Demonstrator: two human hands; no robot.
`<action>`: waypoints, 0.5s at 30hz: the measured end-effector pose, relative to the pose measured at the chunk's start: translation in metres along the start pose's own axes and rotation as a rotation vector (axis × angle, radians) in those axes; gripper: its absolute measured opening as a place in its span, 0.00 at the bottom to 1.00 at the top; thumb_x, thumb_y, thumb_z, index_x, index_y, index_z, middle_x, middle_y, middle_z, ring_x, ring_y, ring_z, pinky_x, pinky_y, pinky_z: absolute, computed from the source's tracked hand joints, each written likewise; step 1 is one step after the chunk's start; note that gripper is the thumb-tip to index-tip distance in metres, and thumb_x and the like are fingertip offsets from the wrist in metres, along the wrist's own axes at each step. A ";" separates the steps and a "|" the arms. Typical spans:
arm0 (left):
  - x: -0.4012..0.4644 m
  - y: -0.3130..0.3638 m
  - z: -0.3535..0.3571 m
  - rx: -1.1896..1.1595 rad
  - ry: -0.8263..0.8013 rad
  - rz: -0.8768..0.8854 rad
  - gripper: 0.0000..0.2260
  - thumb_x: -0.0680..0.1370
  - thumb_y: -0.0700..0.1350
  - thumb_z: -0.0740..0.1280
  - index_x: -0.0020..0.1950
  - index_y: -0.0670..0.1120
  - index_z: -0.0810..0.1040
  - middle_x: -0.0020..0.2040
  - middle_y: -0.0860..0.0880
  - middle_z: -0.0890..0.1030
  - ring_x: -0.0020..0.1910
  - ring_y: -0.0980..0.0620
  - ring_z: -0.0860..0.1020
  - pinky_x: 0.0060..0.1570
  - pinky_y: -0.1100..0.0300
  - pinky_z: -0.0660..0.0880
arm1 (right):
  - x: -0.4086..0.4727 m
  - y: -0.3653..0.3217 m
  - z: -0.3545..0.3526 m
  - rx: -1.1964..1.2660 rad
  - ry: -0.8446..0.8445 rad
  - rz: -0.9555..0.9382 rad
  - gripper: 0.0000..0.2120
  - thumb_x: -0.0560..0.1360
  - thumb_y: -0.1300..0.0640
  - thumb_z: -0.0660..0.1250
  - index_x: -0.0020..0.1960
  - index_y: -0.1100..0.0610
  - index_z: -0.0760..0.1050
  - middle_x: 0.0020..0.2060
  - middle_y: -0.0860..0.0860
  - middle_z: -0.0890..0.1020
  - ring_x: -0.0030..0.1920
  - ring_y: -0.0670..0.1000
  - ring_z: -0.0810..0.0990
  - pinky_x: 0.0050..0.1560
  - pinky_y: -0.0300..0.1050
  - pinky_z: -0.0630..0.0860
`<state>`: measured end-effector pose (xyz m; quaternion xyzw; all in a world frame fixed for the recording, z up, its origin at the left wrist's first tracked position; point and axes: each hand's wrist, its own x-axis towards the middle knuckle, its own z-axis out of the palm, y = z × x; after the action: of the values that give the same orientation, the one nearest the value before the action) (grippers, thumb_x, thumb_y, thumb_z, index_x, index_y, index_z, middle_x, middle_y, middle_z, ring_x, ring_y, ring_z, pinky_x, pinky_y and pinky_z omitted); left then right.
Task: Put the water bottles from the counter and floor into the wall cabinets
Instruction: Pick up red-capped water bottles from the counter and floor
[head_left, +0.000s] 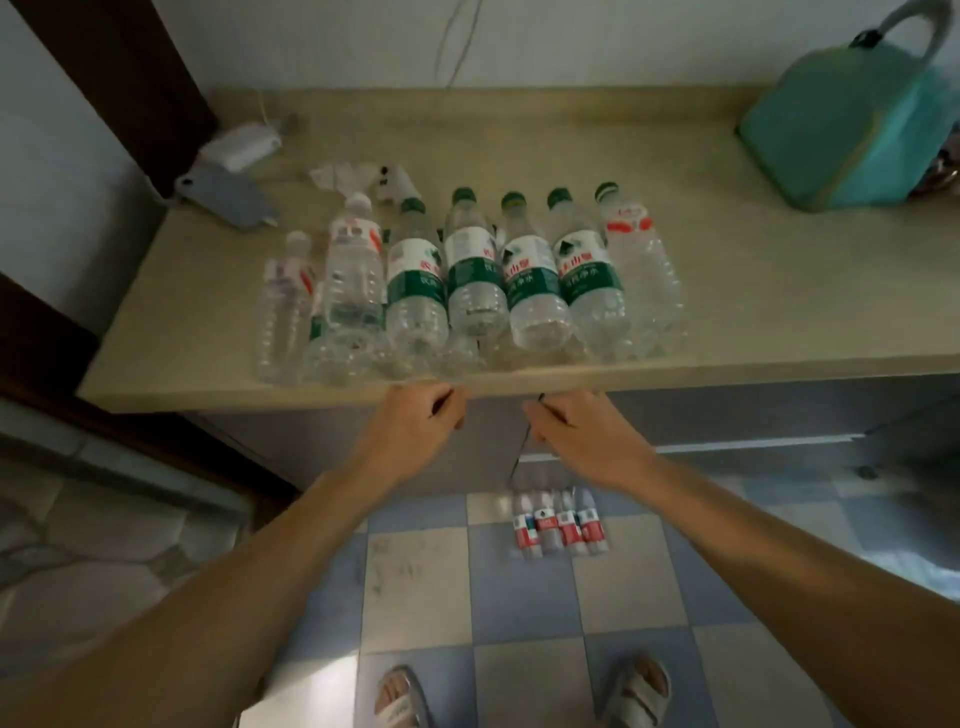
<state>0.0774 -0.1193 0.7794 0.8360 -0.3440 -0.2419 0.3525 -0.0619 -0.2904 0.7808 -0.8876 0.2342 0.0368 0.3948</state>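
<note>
Several clear plastic water bottles stand in a row on the beige counter (753, 291); some have green labels (530, 280) and some red-and-white ones (353, 265). Several smaller red-labelled bottles (558, 525) stand on the checkered floor against the grey cabinet doors (483, 452) under the counter. My left hand (418, 423) and my right hand (579, 426) are just below the counter's front edge. Each hand curls its fingers over the top edge of one door, on either side of the dark gap between the doors. Neither hand touches a bottle.
A teal bag (852, 119) sits at the counter's back right. A grey flat object (228, 195), a white bundle (241, 145) and crumpled wrappers (363, 176) lie at the back left. A dark wooden frame (140, 78) rises on the left. My sandalled feet (519, 696) stand on the tiles.
</note>
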 end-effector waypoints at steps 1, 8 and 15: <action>0.002 -0.012 0.028 -0.026 0.001 -0.057 0.18 0.84 0.48 0.61 0.38 0.43 0.79 0.29 0.54 0.74 0.27 0.58 0.70 0.31 0.60 0.65 | 0.000 0.031 0.009 -0.009 -0.044 0.052 0.20 0.82 0.55 0.58 0.37 0.65 0.75 0.31 0.56 0.80 0.30 0.48 0.73 0.33 0.44 0.69; 0.031 -0.092 0.206 -0.156 -0.064 -0.355 0.14 0.83 0.47 0.62 0.41 0.43 0.79 0.34 0.50 0.78 0.32 0.53 0.74 0.36 0.58 0.70 | 0.019 0.231 0.076 0.031 -0.195 0.320 0.16 0.82 0.55 0.60 0.36 0.56 0.74 0.29 0.50 0.75 0.26 0.41 0.70 0.27 0.31 0.66; 0.068 -0.172 0.338 -0.112 -0.119 -0.483 0.12 0.83 0.49 0.63 0.50 0.42 0.78 0.44 0.45 0.81 0.46 0.45 0.81 0.49 0.50 0.79 | 0.043 0.373 0.165 0.014 -0.198 0.460 0.17 0.79 0.61 0.59 0.31 0.56 0.69 0.27 0.49 0.71 0.27 0.46 0.69 0.27 0.34 0.66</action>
<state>-0.0279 -0.2243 0.4241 0.8575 -0.1406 -0.3863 0.3093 -0.1699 -0.4040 0.4019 -0.8003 0.3907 0.2107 0.4030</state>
